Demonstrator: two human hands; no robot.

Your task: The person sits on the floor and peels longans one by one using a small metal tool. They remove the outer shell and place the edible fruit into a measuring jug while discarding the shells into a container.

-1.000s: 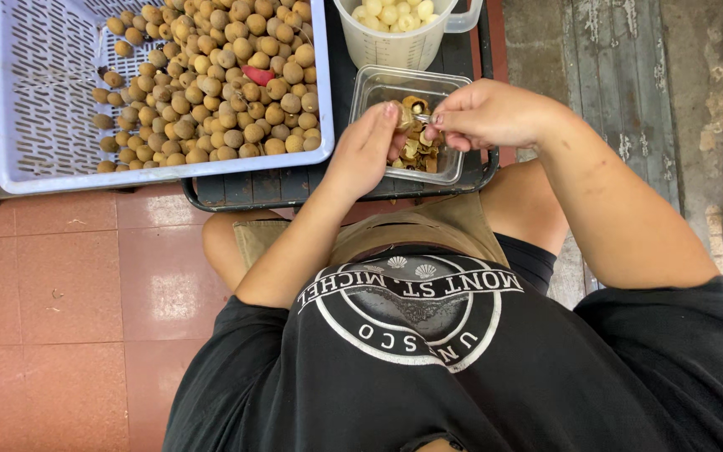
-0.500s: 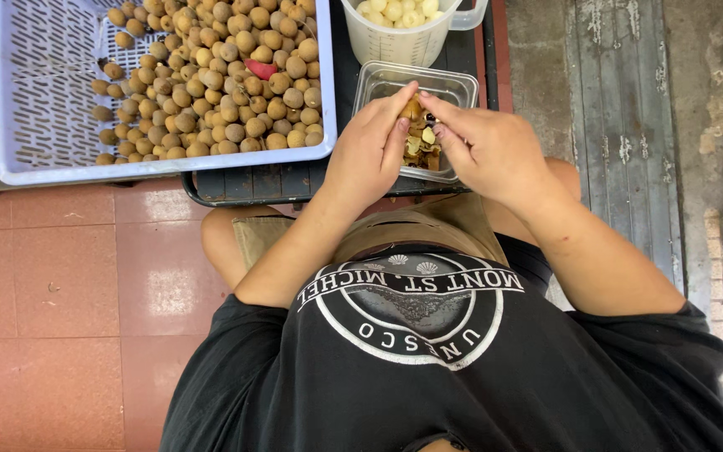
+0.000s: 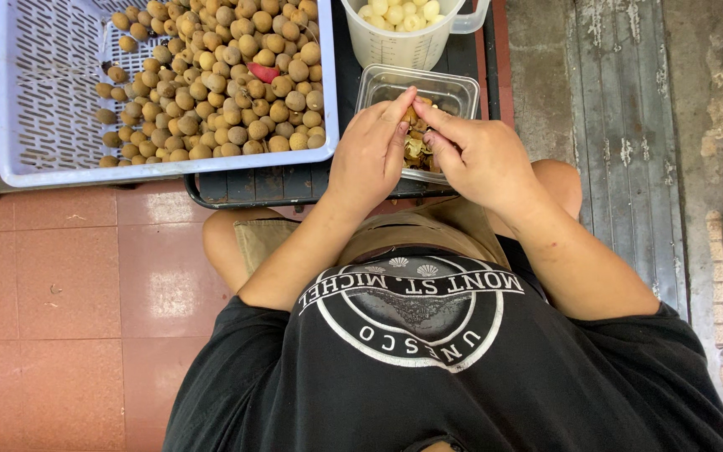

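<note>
1. Pale blue, the slotted plastic basket (image 3: 52,92) at the left holds a heap of round tan-shelled fruits (image 3: 228,75).
2. The left hand (image 3: 370,151) and right hand (image 3: 479,155) meet over the clear plastic tub of brown shells (image 3: 453,88), both fingertip grips pinching one small brown fruit (image 3: 412,113).
3. A translucent jug of peeled whitish fruit (image 3: 403,25) stands just beyond.

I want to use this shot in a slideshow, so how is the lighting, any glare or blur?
In the head view, light is soft and even, shadows faint. Pale glare patches sit on the red floor tiles. The left hand and right hand are sharp, as is the brown fruit in the basket. The top edge crops the jug.
</note>
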